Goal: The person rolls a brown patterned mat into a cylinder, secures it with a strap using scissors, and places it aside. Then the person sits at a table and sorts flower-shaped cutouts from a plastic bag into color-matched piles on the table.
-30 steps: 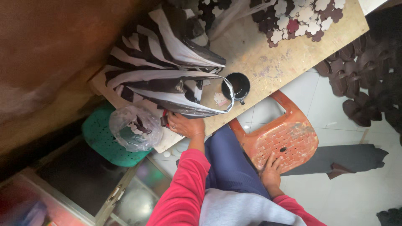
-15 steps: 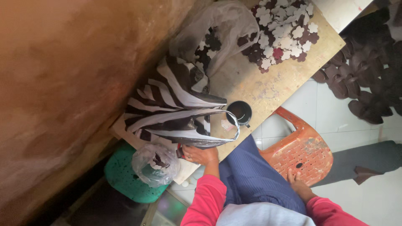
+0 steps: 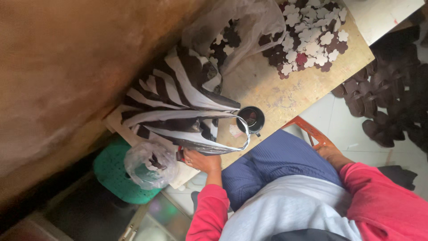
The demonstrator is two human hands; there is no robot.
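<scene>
My left hand (image 3: 201, 160) grips the lower rim of a black-and-white striped bag (image 3: 178, 105) that lies open on the wooden table (image 3: 303, 91). A small dark-red thing sticks out by its fingers. A black cup (image 3: 251, 118) stands just right of the bag's mouth. My right hand (image 3: 328, 151) rests on an orange plastic stool (image 3: 307, 130) beside my blue-trousered leg; the red sleeve hides most of it.
A heap of white and brown flower-shaped cutouts (image 3: 307, 35) covers the table's far end, beside a clear plastic sheet (image 3: 236, 22). A clear bag with a few pieces (image 3: 149, 164) sits on a green perforated stool (image 3: 111, 174). Dark shaped pieces (image 3: 383, 102) lie on the floor at right.
The view has shifted toward the table's far end. My left hand stays at the striped bag's rim. My right hand is now largely hidden on the orange stool.
</scene>
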